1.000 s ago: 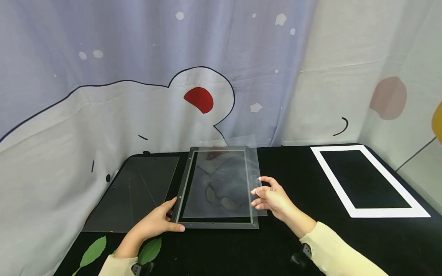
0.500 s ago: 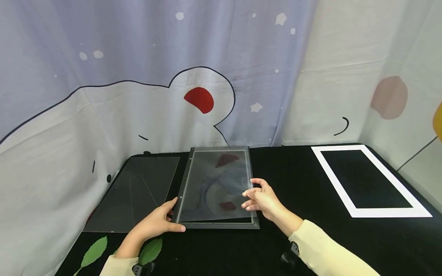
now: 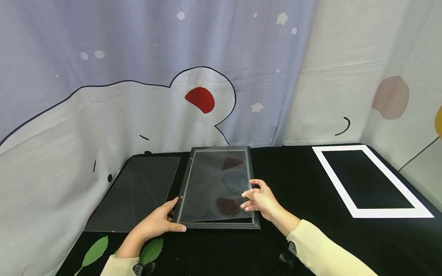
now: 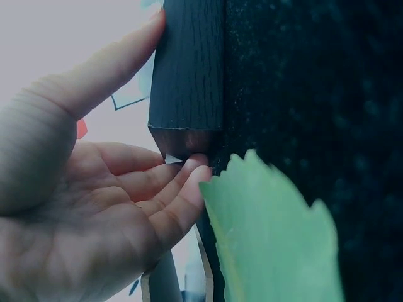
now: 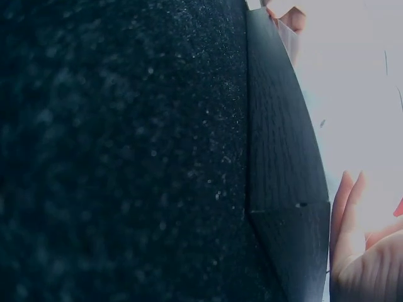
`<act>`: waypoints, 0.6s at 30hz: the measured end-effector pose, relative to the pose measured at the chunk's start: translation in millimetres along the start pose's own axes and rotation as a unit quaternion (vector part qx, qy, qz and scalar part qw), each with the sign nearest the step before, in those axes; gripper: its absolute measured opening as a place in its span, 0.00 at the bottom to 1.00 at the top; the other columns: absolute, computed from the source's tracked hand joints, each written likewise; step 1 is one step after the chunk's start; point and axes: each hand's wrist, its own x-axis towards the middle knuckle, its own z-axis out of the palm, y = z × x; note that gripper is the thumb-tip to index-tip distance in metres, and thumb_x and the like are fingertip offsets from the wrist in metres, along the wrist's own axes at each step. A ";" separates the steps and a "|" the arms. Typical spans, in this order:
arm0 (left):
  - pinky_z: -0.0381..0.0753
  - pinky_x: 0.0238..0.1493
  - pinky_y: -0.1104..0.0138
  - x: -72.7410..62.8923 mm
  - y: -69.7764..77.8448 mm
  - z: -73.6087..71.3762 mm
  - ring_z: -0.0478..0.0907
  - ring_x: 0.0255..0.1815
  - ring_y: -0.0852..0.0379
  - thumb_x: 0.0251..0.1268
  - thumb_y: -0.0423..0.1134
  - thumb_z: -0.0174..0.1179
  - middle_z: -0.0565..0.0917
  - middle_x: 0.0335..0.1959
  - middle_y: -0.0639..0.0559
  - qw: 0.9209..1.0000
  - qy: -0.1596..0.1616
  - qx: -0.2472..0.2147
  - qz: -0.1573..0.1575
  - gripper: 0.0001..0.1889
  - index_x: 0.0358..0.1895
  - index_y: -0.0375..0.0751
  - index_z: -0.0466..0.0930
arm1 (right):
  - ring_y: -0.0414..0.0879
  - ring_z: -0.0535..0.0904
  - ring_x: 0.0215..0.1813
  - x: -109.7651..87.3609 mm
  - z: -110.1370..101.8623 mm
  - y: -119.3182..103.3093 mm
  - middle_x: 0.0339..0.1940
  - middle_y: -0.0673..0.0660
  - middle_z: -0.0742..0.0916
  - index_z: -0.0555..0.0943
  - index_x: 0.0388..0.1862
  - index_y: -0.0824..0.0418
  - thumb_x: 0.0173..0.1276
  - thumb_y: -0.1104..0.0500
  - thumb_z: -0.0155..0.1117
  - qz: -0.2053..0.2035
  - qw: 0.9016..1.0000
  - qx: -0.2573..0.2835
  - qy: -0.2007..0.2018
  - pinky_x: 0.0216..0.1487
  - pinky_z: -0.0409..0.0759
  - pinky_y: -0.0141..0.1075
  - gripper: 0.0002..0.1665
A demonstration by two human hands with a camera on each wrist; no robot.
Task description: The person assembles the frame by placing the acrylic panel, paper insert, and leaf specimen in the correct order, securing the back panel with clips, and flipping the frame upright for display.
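A grey picture frame (image 3: 221, 226) lies on the black table in the middle of the head view. My left hand (image 3: 155, 223) grips its near left corner, thumb along the front edge and fingers at the left side. In the left wrist view the frame's wood-grained rail (image 4: 187, 69) runs between thumb and fingers. A clear plastic sheet (image 3: 207, 188) lies over the frame's opening, slightly askew, with a dark strip showing below its near edge. My right hand (image 3: 259, 199) pinches the sheet's right edge above the frame's right rail. The sheet mirrors the curtain's red patches.
To the left lies a dark backing board (image 3: 138, 191) with a stand outline. At the right is a white mat border (image 3: 383, 213). Green leaves (image 3: 95, 251) stick up near the front left. A printed curtain (image 3: 145, 115) closes off the back.
My right hand has moved left with the clear sheet, which went from overhanging the frame's right and far sides to lying within its outline. The left hand stayed at the corner.
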 end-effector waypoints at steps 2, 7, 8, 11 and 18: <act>0.79 0.43 0.59 -0.2 0.2 -0.1 0.78 0.42 0.51 0.51 0.40 0.73 0.69 0.58 0.32 1.000 0.000 -0.002 0.000 0.54 0.74 0.23 0.44 | 0.44 0.83 0.21 0.6 0.4 0.4 0.36 0.62 0.82 0.57 0.66 0.68 0.68 0.75 0.48 0.000 1.000 0.001 0.001 0.22 0.80 0.29 0.28; 0.79 0.43 0.58 -0.9 0.5 -0.4 0.78 0.43 0.50 0.51 0.40 0.73 0.68 0.59 0.31 1.000 -0.001 -0.002 0.001 0.54 0.74 0.23 0.44 | 0.44 0.82 0.21 1.3 1.3 1.0 0.36 0.62 0.82 0.57 0.65 0.68 0.68 0.75 0.48 0.000 1.000 0.002 0.003 0.22 0.79 0.29 0.28; 0.79 0.43 0.58 -1.0 0.5 -0.5 0.78 0.43 0.50 0.51 0.40 0.73 0.68 0.59 0.31 1.000 -0.001 -0.001 0.001 0.54 0.74 0.23 0.44 | 0.44 0.82 0.21 1.4 1.4 1.3 0.36 0.62 0.82 0.57 0.65 0.68 0.68 0.75 0.48 0.000 1.000 0.002 0.002 0.22 0.79 0.29 0.28; 0.79 0.43 0.58 -0.9 0.4 -0.6 0.78 0.43 0.50 0.51 0.40 0.73 0.67 0.60 0.30 1.000 -0.001 -0.003 0.001 0.54 0.74 0.23 0.44 | 0.44 0.83 0.21 1.6 2.1 2.0 0.36 0.62 0.82 0.57 0.66 0.68 0.67 0.75 0.48 0.001 1.000 0.002 0.000 0.22 0.80 0.29 0.29; 0.79 0.43 0.59 -0.2 0.4 -0.7 0.78 0.43 0.50 0.51 0.40 0.73 0.67 0.61 0.29 1.000 -0.002 -0.008 0.004 0.55 0.73 0.23 0.44 | 0.45 0.83 0.21 1.2 4.0 2.1 0.37 0.63 0.82 0.57 0.65 0.68 0.66 0.75 0.48 0.002 1.000 -0.003 -0.001 0.22 0.80 0.30 0.29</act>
